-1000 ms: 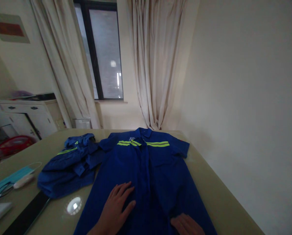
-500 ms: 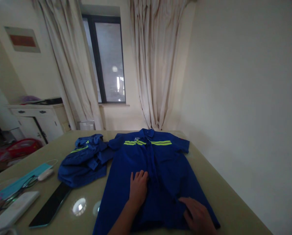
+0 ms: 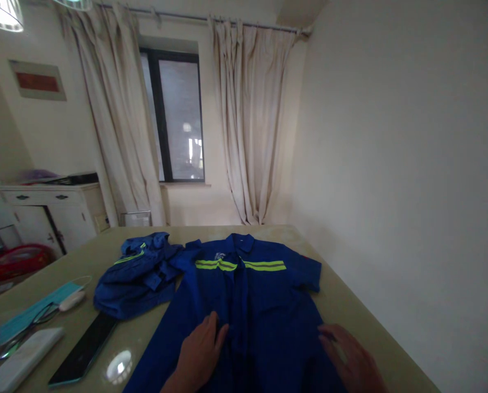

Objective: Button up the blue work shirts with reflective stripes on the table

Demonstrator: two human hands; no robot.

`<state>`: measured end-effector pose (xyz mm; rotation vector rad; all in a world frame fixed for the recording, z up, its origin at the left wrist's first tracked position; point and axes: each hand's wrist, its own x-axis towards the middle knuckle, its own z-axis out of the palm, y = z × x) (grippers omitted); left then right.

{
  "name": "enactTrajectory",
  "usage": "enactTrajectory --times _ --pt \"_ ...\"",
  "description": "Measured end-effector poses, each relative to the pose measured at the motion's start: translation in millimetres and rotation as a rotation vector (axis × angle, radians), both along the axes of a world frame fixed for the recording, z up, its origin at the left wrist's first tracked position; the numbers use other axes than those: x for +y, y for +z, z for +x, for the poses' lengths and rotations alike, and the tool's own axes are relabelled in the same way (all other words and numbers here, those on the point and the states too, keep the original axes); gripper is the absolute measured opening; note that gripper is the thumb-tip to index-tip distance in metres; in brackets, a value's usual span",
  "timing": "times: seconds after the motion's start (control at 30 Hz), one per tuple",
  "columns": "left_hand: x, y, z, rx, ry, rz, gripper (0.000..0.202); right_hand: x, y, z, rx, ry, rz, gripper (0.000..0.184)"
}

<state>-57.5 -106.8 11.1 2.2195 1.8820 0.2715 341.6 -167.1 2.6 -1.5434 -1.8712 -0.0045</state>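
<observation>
A blue short-sleeved work shirt (image 3: 268, 305) lies spread on the table, front up, its collar at the far end and yellow-green bands across the chest. My left hand (image 3: 198, 352) is on the shirt's lower front, left of the button strip, with fingers curled into the cloth. At the shirt's right side edge, my right hand (image 3: 348, 355) pinches the fabric between thumb and fingers, somewhat blurred. The hem drops out of view at the bottom. A second blue garment (image 3: 135, 284) lies bunched up to the left, touching the shirt's sleeve.
On the table's left are a black phone (image 3: 84, 349), a white box-shaped object (image 3: 25, 357), a light blue face mask (image 3: 35, 314) and glasses (image 3: 43, 314). A wall (image 3: 391, 191) runs along the right. A white cabinet (image 3: 55, 213) stands behind at left.
The shirt has slid nearer to me. My left hand has moved left and down, my right hand rightward to the side edge. The view has tilted up a little.
</observation>
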Motion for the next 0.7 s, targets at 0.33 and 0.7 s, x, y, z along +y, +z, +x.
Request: enactTrajectory --times 0.33,0.7 --pt "85.8 9.5 50.4 0.146 -0.063 -0.090 0.082 119.7 -29.5 39.6 -0.225 -0.507 -0.273 0.055" --pt "122.0 1.4 58.3 -0.187 -0.021 0.091 0.041 113.1 -28.5 38.7 -0.336 -0.548 -0.371 0.058"
